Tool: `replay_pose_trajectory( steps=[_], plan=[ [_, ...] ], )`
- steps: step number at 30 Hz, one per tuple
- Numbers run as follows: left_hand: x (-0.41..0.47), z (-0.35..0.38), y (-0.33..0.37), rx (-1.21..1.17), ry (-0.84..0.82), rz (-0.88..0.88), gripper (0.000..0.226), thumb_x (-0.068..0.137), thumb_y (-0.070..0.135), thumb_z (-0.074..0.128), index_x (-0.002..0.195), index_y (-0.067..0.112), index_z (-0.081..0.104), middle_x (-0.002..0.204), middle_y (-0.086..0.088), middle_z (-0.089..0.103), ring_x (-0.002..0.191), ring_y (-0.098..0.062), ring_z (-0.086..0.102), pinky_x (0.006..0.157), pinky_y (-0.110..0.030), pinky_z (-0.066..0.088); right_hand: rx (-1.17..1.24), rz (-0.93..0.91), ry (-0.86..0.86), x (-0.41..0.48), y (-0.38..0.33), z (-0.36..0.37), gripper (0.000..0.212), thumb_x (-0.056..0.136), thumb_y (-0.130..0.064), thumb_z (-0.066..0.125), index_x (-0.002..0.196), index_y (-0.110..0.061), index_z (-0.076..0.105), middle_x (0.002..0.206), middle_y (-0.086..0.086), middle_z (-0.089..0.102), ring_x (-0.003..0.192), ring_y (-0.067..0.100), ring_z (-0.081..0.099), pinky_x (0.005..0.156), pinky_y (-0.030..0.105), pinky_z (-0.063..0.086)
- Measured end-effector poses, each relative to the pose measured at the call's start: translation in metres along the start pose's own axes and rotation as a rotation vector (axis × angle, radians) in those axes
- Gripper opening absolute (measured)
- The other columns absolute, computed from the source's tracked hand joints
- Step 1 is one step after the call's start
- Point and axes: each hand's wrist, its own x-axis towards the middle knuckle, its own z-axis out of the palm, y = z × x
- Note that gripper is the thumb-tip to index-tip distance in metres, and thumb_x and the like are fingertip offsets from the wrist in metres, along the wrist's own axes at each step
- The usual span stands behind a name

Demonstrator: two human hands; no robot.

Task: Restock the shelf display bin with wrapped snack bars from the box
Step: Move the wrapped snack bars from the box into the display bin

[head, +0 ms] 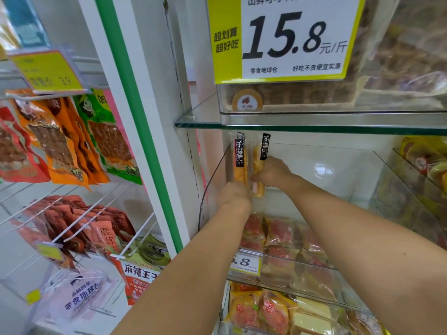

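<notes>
Under the glass shelf (314, 128), a clear bin (338, 170) lies mostly bare to the right. At its left wall, the left hand (233, 195) and right hand (272, 171) each have fingers clamped on an upright snack bar (240, 160), the two bars just beside each other.

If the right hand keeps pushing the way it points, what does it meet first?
Probably the other upright bar held by the left hand: the right hand points left with its own bar. Depth is unclear.

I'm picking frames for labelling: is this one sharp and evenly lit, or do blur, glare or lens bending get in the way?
Head view: wide-angle bending bows the green shelf post; the price sign and snack bars read sharply; the hanging packets and left hand look soft; glare patches sit on the clear bin; lighting is even, without hard shadows.
</notes>
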Motion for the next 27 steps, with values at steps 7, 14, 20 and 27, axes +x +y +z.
replay_pose_trajectory(
  steps=[7,14,20,27],
  plan=[
    [0.000,0.000,-0.002,-0.030,0.002,0.019,0.033,0.095,0.000,0.034,0.119,-0.001,0.056,0.119,-0.018,0.061,0.108,-0.031,0.060,0.081,-0.032,0.047,-0.040,0.012,0.024,0.000,0.004,0.001,0.041,0.083,-0.024,0.070,0.112,0.000,0.053,0.079,0.003,0.060,0.087,0.024,0.061,0.064,0.026,0.042],
    [-0.002,-0.002,-0.003,-0.039,0.017,0.038,0.032,0.095,0.001,0.034,0.116,-0.001,0.059,0.117,-0.017,0.062,0.107,-0.032,0.060,0.082,-0.034,0.049,-0.065,0.044,-0.016,0.002,0.006,-0.002,0.030,0.085,-0.031,0.067,0.065,-0.010,0.058,0.064,-0.001,0.053,0.065,0.013,0.053,0.070,0.027,0.049],
    [-0.004,-0.002,-0.004,-0.110,0.031,0.040,0.028,0.095,0.007,0.039,0.111,0.001,0.061,0.113,-0.015,0.063,0.103,-0.030,0.061,0.076,-0.031,0.047,-0.124,0.065,-0.010,0.001,0.009,-0.008,0.036,0.080,-0.039,0.071,0.095,-0.006,0.069,0.092,0.004,0.057,0.082,0.020,0.056,0.080,0.031,0.053],
    [-0.011,-0.008,-0.003,-0.157,-0.001,0.031,0.025,0.094,0.010,0.043,0.107,0.002,0.062,0.111,-0.015,0.063,0.101,-0.029,0.061,0.075,-0.031,0.048,-0.172,0.094,-0.055,-0.021,0.009,-0.027,0.045,0.083,-0.047,0.066,0.089,-0.007,0.047,0.085,0.007,0.050,0.084,0.023,0.052,0.075,0.031,0.047]
  ],
)
